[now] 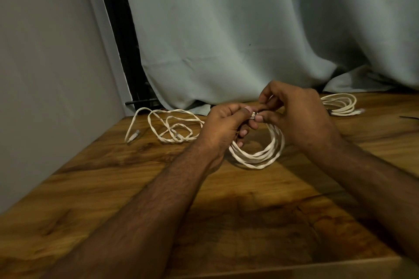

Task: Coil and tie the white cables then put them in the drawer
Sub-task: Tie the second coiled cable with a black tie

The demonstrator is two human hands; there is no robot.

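Evidently both hands, left hand (223, 123) and right hand (292, 112), pinched the top of a coiled cable (260, 154) hanging to the table (204, 210). Slack fingers could let its loops spring apart. A loose cable (172, 127) lay at ten o'clock, a finished coil (340, 104) at two. No drawer showed; no writing was legible.

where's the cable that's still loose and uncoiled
In the head view, the loose cable sprawls on the wooden table at far left, just left of the left hand, below the curtain.
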